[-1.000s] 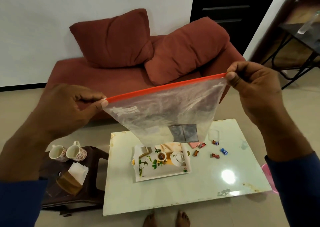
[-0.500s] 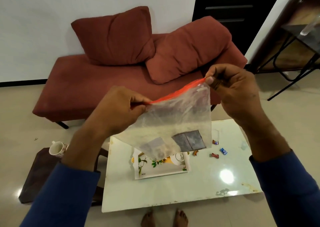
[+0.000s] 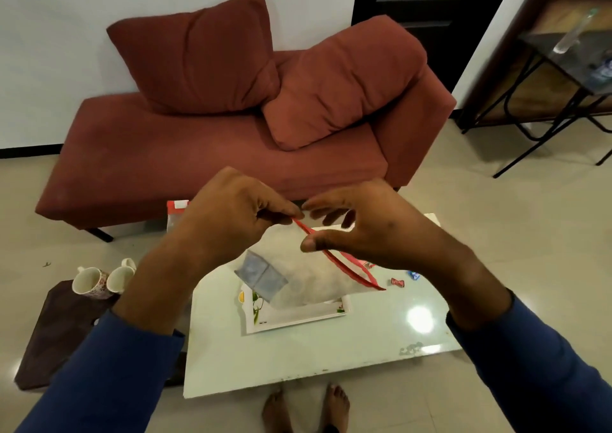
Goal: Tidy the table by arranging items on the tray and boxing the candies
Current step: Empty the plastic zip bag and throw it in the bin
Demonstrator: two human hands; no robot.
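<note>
I hold a clear zip bag [image 3: 308,277] with a red seal strip above the white table [image 3: 314,356]. My left hand [image 3: 231,214] pinches the far end of the red strip. My right hand [image 3: 361,230] grips the strip near its middle, fingers spread. A grey packet [image 3: 261,275] shows through the bag's lower corner. The floral tray [image 3: 298,316] lies under the bag, mostly hidden. Wrapped candies, one red [image 3: 397,282] and one blue [image 3: 414,275], lie on the table to the right.
Two floral mugs [image 3: 99,280] stand on a dark low stool [image 3: 56,333] left of the table. A red sofa [image 3: 215,154] with two cushions is behind. A metal-framed table [image 3: 563,68] stands far right. My bare feet [image 3: 304,406] are at the table's near edge.
My hands came together and dropped lower toward the table. The bag, earlier stretched wide and flat, now hangs bunched with its red strip slanting down to the right.
</note>
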